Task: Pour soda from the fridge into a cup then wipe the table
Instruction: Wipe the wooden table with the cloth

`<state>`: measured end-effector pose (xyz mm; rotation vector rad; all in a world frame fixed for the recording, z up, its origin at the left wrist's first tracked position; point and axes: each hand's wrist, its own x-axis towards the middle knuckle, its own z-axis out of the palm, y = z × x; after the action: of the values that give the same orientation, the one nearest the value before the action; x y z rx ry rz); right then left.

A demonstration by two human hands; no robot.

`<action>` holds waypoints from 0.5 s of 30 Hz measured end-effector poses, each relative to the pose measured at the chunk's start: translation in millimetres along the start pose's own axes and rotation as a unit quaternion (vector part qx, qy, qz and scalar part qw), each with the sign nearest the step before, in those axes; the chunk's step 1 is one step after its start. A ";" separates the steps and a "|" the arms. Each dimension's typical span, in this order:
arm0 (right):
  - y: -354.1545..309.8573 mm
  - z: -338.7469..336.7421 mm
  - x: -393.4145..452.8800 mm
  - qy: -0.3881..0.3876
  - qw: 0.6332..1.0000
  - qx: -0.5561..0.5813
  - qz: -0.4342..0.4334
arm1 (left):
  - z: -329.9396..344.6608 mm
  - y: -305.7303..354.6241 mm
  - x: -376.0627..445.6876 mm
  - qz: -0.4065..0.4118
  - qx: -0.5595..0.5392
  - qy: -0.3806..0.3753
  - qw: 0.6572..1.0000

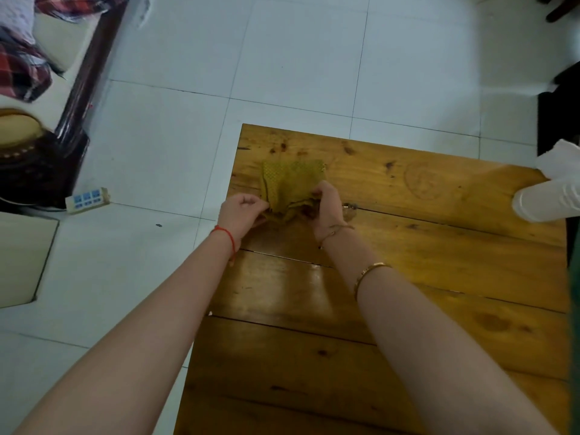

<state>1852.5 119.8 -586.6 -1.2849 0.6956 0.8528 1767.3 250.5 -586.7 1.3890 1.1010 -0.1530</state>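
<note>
ok so from where I'm watching we're well into the wiping half of this one. Both hands are out over the far left corner of the wooden bench (408, 246), and each is pinching the near edge of a yellow-green cloth (292, 180): left hand (243, 211) has its fingers curled on the left corner, right hand (326, 205) is bunched on the right side, and the rest of the cloth lies flat on the wood just beyond the fingertips. Looks to me like it's being folded or straightened out, can't tell which. Well off to the right of the right hand, at the bench edge, there's a white cup (547, 200), tilted toward the camera by the look of it; whether there's soda in it I can't see, and no bottle is in view. So my guess is the pour is done and most of the wood is left to wipe
</note>
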 end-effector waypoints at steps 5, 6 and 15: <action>30.9 -33.2 -22.4 0.049 0.997 0.018 0.048 | 10.5 -29.4 -37.3 -0.084 -0.136 -0.043 0.986; 36.0 -40.0 -29.8 0.040 0.997 0.036 0.058 | 11.0 -33.4 -44.8 -0.087 -0.134 -0.065 0.985; 65.1 -106.5 -97.9 -0.040 0.976 0.209 0.041 | 20.7 -69.2 -110.0 0.135 0.161 -0.103 0.972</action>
<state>1747.9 4.6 -556.0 -0.8450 0.8178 0.7695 1673.8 160.7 -563.6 1.7572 0.7262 -0.2801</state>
